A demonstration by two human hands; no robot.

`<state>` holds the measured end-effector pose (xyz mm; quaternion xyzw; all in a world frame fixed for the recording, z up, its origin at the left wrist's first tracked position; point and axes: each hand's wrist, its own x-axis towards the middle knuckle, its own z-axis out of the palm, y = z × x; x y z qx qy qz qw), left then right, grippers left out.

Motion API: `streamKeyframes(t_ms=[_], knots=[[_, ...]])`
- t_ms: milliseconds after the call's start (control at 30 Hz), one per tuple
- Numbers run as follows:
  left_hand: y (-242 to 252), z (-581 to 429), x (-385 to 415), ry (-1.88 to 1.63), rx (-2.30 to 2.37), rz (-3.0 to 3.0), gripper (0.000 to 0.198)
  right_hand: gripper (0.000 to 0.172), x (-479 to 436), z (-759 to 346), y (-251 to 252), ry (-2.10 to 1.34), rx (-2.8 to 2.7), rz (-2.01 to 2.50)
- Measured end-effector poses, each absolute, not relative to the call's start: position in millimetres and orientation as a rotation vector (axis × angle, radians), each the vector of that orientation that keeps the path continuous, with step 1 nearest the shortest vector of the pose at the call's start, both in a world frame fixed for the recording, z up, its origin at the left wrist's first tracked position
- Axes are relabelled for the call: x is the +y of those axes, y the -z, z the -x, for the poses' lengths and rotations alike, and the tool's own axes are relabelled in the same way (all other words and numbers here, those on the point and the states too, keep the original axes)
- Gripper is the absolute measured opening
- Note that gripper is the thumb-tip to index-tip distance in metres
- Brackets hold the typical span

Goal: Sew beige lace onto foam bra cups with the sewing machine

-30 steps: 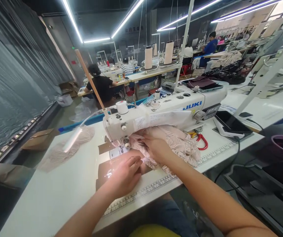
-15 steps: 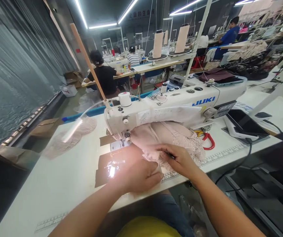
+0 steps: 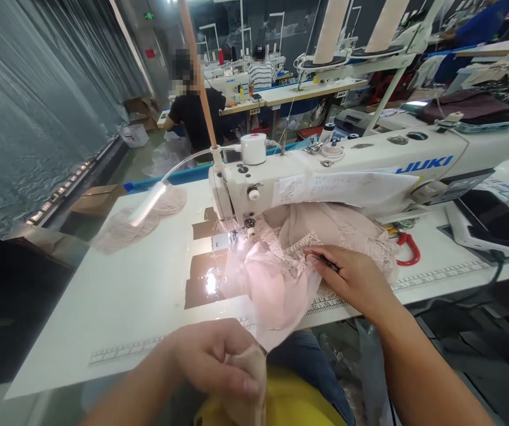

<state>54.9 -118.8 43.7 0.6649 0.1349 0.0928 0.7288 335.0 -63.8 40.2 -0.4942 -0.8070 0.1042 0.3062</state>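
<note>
Room: a sewing workshop. More machines stand in rows at the back, where a person in a black top sits at one with their back to the camera. A grey curtain runs down the left side.
Tabletop: a white tabletop with a ruler printed along its near edge and dark patches in front of the needle.
Sewing machine: a white sewing machine stands across the tabletop, needle end to the left and arm running off to the right.
Fabric: pale pink fabric, part sheer and part lace, lies bunched under the machine's arm just right of the needle. A sheer fold spills over the near edge of the tabletop toward the lap.
Left hand: the left hand is low, in front of the tabletop's edge, closed into a fist around the hanging end of the fabric.
Right hand: the right hand rests on the lace on the tabletop, fingers bent and drawn together, pinching the lace edge. A slim dark thing shows under the fingers, too small to tell what it is.
Scissors: red-handled scissors lie just right of the fabric, partly under the machine.
Lamp: a lit lamp on a bendy neck hangs over the left of the tabletop, above a loose lace scrap.
Tablet: a dark tablet sits at the far right.
Thread: two tall thread cones stand on a rack behind the machine.
</note>
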Motion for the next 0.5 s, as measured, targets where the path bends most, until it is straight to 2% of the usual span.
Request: streamKeyframes(t_ms=[100,167,200,267,300,400,433,500], knots=[[-36.5,-57.9,-121.9,-0.155,0.229,-1.571,0.042,0.032,-70.2,-306.9,-46.9,-0.257,-2.158,1.366],[-36.3,-66.2,-123.6,-0.134,0.15,-1.671,0.036,0.043,-71.9,-281.2,-44.6,-0.289,-2.371,1.382],[-37.1,-69.9,-124.5,-0.148,0.117,-1.713,0.034,0.04,-72.2,-269.9,-41.8,-0.295,-2.472,1.405],[-38.9,-73.1,-126.0,-0.203,0.074,-1.748,0.036,0.015,-72.4,-256.3,-37.0,-0.358,-2.578,1.452],[-39.2,-71.9,-126.7,-0.223,0.055,-1.737,0.039,0.011,-72.5,-255.5,-37.0,-0.405,-2.565,1.442],[-34.8,-57.6,-129.7,-0.229,0.023,-1.655,0.048,0.019,-71.1,-276.3,-50.6,-0.53,-2.304,1.395],[-31.4,-49.9,-131.5,-0.21,0.001,-1.62,0.051,0.019,-68.9,-289.0,-58.2,-0.486,-2.166,1.428],[-22.5,-30.9,-137.4,-0.203,-0.03,-1.564,0.055,0.023,-60.6,-318.7,-72.0,-0.19,-1.878,1.601]])
